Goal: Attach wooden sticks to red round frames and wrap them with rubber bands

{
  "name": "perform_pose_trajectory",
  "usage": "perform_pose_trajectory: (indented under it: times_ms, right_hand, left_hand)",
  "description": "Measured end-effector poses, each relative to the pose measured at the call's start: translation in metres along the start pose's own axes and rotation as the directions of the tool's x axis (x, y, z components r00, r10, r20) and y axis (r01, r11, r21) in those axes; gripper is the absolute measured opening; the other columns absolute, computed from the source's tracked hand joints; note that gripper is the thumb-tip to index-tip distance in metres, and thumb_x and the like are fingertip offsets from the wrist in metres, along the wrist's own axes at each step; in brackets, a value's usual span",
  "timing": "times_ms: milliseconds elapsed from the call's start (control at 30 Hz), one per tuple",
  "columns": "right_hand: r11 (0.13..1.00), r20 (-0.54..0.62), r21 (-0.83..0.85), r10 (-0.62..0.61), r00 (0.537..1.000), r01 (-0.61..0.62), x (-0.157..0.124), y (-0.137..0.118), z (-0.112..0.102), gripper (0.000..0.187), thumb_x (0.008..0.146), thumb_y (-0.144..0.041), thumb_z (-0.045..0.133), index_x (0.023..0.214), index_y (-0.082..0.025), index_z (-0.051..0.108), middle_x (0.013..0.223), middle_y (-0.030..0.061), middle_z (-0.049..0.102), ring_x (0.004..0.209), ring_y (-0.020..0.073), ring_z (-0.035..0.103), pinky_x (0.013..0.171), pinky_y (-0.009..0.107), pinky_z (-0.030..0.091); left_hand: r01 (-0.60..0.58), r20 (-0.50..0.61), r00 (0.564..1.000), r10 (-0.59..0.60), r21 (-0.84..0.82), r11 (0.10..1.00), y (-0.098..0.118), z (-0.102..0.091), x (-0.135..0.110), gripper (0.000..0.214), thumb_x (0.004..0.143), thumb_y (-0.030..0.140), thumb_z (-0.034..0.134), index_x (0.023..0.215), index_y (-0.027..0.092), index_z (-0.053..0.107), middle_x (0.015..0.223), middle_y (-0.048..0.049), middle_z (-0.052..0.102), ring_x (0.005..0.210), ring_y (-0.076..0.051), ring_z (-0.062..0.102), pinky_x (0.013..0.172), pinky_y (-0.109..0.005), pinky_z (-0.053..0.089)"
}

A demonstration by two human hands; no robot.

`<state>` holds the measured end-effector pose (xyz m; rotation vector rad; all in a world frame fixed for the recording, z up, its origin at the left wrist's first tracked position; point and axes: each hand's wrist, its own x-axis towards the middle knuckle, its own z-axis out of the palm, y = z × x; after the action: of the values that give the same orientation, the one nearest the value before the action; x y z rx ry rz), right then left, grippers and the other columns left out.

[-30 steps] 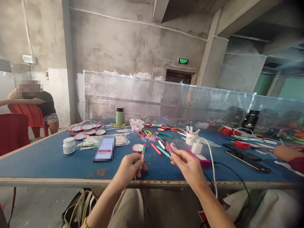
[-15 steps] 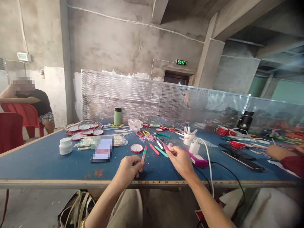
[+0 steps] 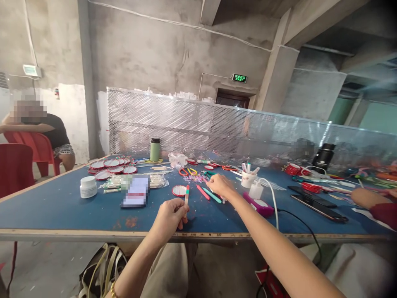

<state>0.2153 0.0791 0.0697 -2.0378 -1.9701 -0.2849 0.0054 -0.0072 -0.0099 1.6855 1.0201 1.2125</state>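
Observation:
My left hand (image 3: pixel 172 213) is closed near the table's front edge, holding upright a flat wooden craft stick (image 3: pixel 186 199) with red and green bands near its top. Farther forward, my right hand (image 3: pixel 221 185) reaches over the table with its fingers bent together. Something pink shows at its fingertips, beside a pile of small coloured bits (image 3: pixel 192 179); what the fingers hold is unclear. Just below that hand lie a red-pink marker (image 3: pixel 203 193) and a turquoise marker (image 3: pixel 212 195). A round red-rimmed disc (image 3: pixel 179 191) lies behind the stick.
To the left are a white jar (image 3: pixel 88 188), a phone (image 3: pixel 135 192), bagged sticks and stacked red-rimmed discs (image 3: pixel 114 162). A cup of markers (image 3: pixel 248 179), a purple device (image 3: pixel 259 205) with cables, and dark phones (image 3: pixel 319 208) stand or lie right. Another person's arm (image 3: pixel 367 203) rests far right.
My right hand has moved forward and left, from above the markers to the pile of coloured bits. The pink marker it held no longer shows clearly. My left hand still holds the stick, now more upright.

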Motion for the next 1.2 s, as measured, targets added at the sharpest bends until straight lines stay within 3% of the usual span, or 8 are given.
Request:
perform_pose_trajectory:
  times_ms: [200,367,600,733,833,967,1200]
  right_hand:
    - [0.996,0.055,-0.086,0.035,0.998,-0.030,0.018,0.002,0.019,0.029,0.086,-0.034,0.056,0.093,-0.016,0.077,0.092,0.0170,0.077,0.090,0.0275,0.073,0.065,0.026,0.045]
    - [0.991,0.054,-0.131,-0.004,0.999,0.011,0.022,0.002,0.027,0.031,0.086,-0.032,0.053,0.098,-0.015,0.076,0.098,0.0191,0.076,0.096,0.0299,0.072,0.070,0.029,0.047]
    - [0.984,0.056,-0.172,-0.039,0.998,0.048,0.022,-0.002,0.022,0.031,0.086,-0.032,0.054,0.100,-0.015,0.076,0.101,0.0183,0.076,0.099,0.0286,0.071,0.074,0.029,0.047]
    - [0.978,0.052,-0.199,-0.052,0.997,0.062,0.022,0.000,0.012,0.038,0.094,-0.040,0.047,0.101,-0.016,0.075,0.105,0.0187,0.075,0.104,0.0299,0.069,0.082,0.033,0.047]
    - [0.974,0.059,-0.218,-0.049,0.997,0.060,0.025,0.005,0.003,0.036,0.098,-0.035,0.044,0.104,-0.016,0.074,0.110,0.0180,0.073,0.109,0.0282,0.067,0.087,0.034,0.047]
    - [0.970,0.121,-0.235,-0.037,0.992,0.065,0.029,0.008,-0.001,0.026,0.098,-0.033,0.055,0.114,-0.015,0.066,0.115,0.0117,0.068,0.105,0.0236,0.066,0.089,0.038,0.051]
    - [0.968,0.198,-0.250,0.033,0.980,0.018,0.036,-0.004,0.009,0.034,0.095,-0.033,0.062,0.125,-0.016,0.058,0.125,0.0099,0.060,0.105,0.0227,0.063,0.087,0.042,0.055]
  left_hand:
    - [-0.001,0.014,1.000,0.001,-0.006,1.000,0.002,0.000,0.000,0.026,0.083,0.038,0.050,0.070,0.017,0.057,0.058,0.0004,0.061,0.041,-0.009,0.050,0.043,-0.019,0.032]
    - [0.008,0.001,1.000,-0.008,-0.014,1.000,0.008,-0.001,-0.002,0.025,0.082,0.038,0.050,0.073,0.017,0.060,0.057,0.0007,0.060,0.042,-0.009,0.050,0.043,-0.020,0.033]
    - [-0.006,0.009,1.000,0.006,0.007,1.000,0.006,0.000,-0.002,0.026,0.083,0.037,0.049,0.074,0.016,0.061,0.057,0.0006,0.059,0.041,-0.009,0.050,0.044,-0.020,0.034]
    - [-0.005,0.014,1.000,0.005,0.021,1.000,0.003,0.000,-0.001,0.026,0.084,0.037,0.048,0.075,0.016,0.061,0.059,0.0002,0.060,0.042,-0.009,0.050,0.044,-0.020,0.035]
    - [-0.006,0.016,1.000,0.006,0.029,1.000,0.005,-0.001,-0.002,0.027,0.084,0.038,0.048,0.074,0.016,0.060,0.059,0.0002,0.061,0.042,-0.010,0.051,0.045,-0.021,0.034]
    - [-0.008,0.015,1.000,0.007,0.045,0.999,0.009,-0.002,-0.003,0.026,0.084,0.037,0.048,0.074,0.016,0.060,0.059,-0.0002,0.061,0.043,-0.010,0.051,0.046,-0.021,0.035]
    - [-0.014,0.020,1.000,0.014,0.035,0.999,0.005,-0.002,-0.002,0.027,0.084,0.037,0.048,0.075,0.016,0.062,0.059,0.0003,0.060,0.043,-0.010,0.051,0.045,-0.021,0.034]
